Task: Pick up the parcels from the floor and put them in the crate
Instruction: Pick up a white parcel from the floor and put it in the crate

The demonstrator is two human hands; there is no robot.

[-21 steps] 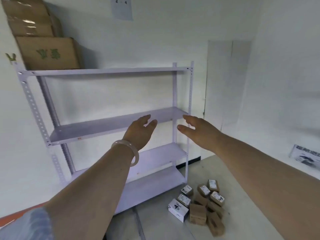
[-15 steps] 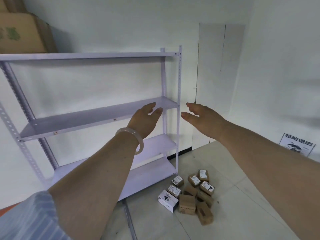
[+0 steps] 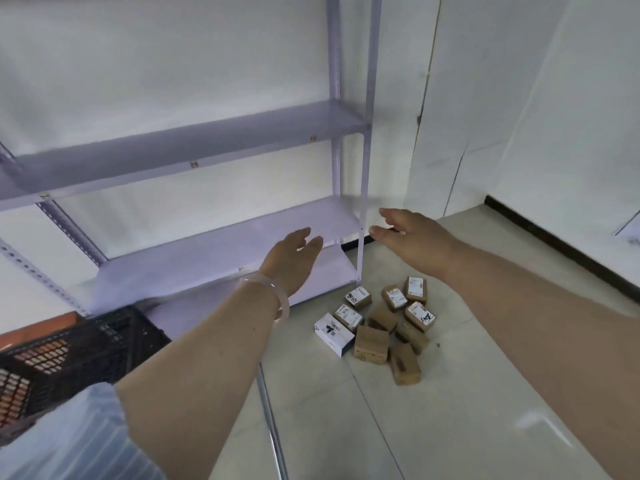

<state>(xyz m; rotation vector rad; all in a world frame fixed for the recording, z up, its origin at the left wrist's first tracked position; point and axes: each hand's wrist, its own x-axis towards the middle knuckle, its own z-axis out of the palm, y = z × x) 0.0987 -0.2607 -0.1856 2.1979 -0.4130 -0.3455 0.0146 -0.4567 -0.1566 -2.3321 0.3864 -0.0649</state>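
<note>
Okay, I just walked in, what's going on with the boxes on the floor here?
A person holds both bare arms stretched forward. The left hand and right hand are open and hold nothing. A pile of small brown and white cardboard parcels lies on the pale tiled floor by the foot of the light metal shelf rack. The black plastic lattice crate sits at the left, apart from the pile. No parcel is picked up yet.

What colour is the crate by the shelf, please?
Black; the crate shows best in the head view.
</note>
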